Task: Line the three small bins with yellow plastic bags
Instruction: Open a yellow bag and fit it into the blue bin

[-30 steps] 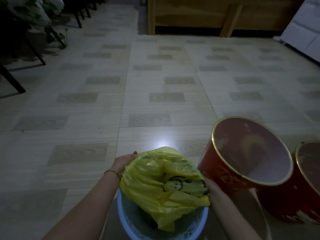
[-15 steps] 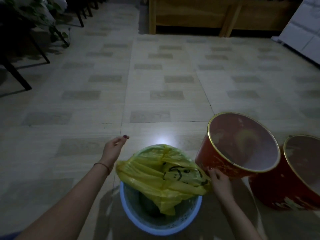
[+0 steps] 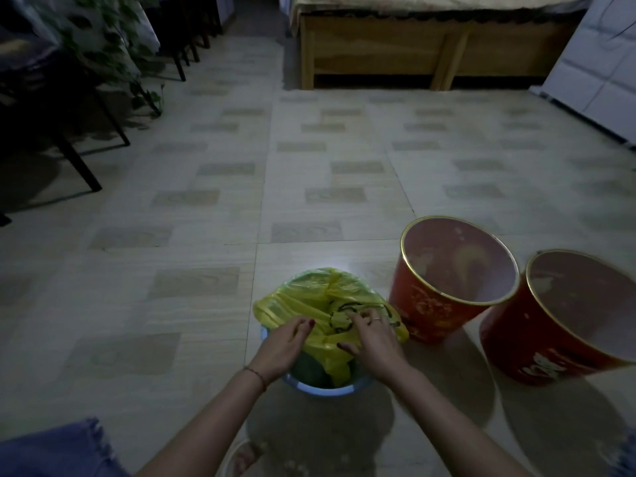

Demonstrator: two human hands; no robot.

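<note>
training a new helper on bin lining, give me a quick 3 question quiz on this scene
1. True or false: the yellow plastic bag sits in the blue bin.
2. How many red bins stand beside the blue bin, and do they have bags in them?
3. Multiple choice: what are the left hand and right hand doing? A) lifting a red bin B) working on the yellow bag over the blue bin C) resting on the floor

Key
1. True.
2. Two: the near red bin and the far-right red bin; neither shows a bag.
3. B.
</note>
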